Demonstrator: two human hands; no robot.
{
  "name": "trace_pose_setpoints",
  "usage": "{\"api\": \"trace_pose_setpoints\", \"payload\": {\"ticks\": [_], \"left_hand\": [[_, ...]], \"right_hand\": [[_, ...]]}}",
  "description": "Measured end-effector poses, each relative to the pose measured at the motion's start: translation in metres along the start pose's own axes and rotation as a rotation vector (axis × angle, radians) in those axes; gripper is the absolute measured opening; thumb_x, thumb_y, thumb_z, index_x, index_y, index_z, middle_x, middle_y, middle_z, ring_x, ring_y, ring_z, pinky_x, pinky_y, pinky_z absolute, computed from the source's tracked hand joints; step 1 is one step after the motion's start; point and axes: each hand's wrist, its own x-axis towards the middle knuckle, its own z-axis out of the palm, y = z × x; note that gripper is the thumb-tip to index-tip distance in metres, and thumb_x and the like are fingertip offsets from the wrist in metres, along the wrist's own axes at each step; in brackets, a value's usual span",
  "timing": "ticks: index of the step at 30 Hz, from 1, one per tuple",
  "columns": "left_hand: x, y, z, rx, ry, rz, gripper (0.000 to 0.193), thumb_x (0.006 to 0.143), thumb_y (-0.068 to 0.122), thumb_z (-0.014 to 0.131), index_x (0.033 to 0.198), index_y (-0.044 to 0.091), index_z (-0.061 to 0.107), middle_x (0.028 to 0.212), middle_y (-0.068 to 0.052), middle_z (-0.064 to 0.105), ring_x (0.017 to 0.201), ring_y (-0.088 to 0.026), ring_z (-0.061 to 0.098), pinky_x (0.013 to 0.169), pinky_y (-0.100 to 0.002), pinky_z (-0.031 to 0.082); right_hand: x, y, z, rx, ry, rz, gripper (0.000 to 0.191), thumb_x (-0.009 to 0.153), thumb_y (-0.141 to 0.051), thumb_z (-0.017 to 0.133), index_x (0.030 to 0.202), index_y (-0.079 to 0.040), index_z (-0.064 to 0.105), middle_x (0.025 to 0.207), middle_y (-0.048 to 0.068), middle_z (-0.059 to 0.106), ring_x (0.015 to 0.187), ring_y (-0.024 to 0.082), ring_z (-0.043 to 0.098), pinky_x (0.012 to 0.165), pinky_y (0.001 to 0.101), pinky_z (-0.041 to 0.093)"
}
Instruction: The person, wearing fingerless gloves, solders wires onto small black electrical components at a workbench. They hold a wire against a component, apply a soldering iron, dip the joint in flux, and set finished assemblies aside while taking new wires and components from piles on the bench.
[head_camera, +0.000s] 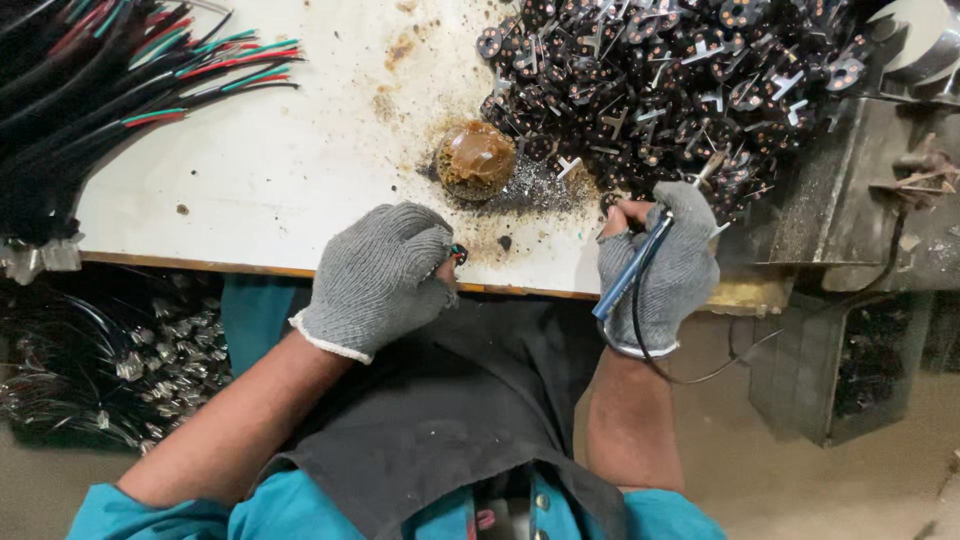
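My left hand (378, 275), in a grey knit glove, is curled tight around a small dark plug piece (458, 254) with coloured bits showing at the fingertips, right at the near edge of the white table (270, 170). My right hand (662, 265), gloved with the fingertips bare, is closed around a blue-handled soldering iron (630, 270), held like a pen with its tip pointing up toward the pile; its black cord (650, 340) loops down past my wrist.

Risks as I read them: the iron's tip sits just beside the heap of black plug inserts (660, 80), so a small slip could, I judge, scorch a loose piece or nudge several off the edge. The bare fingertips are close to the hot end, too. The cord hangs near my apron (450, 400) and could snag if I swing wide. The piece in my left hand is gripped right over the table's lip; loosen up and it likely falls into my lap.

Around me: a brown lump of flux or rosin (476, 158) sits between the hands, ringed with grey filings and stains. Bundles of black cables with red and green cores (130, 70) lie across the far left, more wired ends heaped below the table. A grey metal fixture (860, 190) crowds the right side, hemming in that elbow.
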Motion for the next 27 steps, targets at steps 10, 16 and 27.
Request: {"api": "trace_pose_setpoints", "payload": {"ticks": [10,16,27], "left_hand": [[0.000,-0.002,0.001,-0.002,-0.031,-0.030,0.010,0.080,0.018,0.071,0.086,0.010,0.069,0.096,-0.010,0.070,0.085,-0.033,0.067,0.073,-0.045,0.055],[0.000,-0.002,0.001,-0.005,-0.042,-0.038,0.010,0.080,0.019,0.071,0.086,0.010,0.069,0.097,-0.010,0.070,0.086,-0.033,0.067,0.074,-0.045,0.056],[0.001,-0.005,-0.005,-0.031,-0.075,-0.041,0.015,0.073,0.020,0.070,0.085,0.011,0.070,0.088,-0.009,0.066,0.080,-0.032,0.066,0.065,-0.045,0.053]], "right_hand": [[-0.027,-0.035,0.006,0.533,-0.175,-0.116,0.025,0.091,-0.004,0.082,0.093,-0.010,0.058,0.096,0.009,0.077,0.082,0.026,0.073,0.074,0.0331,0.056],[-0.042,-0.039,0.004,0.702,-0.042,0.224,0.056,0.087,-0.008,0.088,0.117,-0.007,0.041,0.098,0.007,0.068,0.090,0.019,0.067,0.085,0.0325,0.055],[-0.029,-0.057,0.008,0.785,-0.335,0.499,0.063,0.082,-0.015,0.090,0.123,-0.005,0.042,0.094,0.005,0.069,0.078,0.013,0.068,0.070,0.0255,0.057]]}}
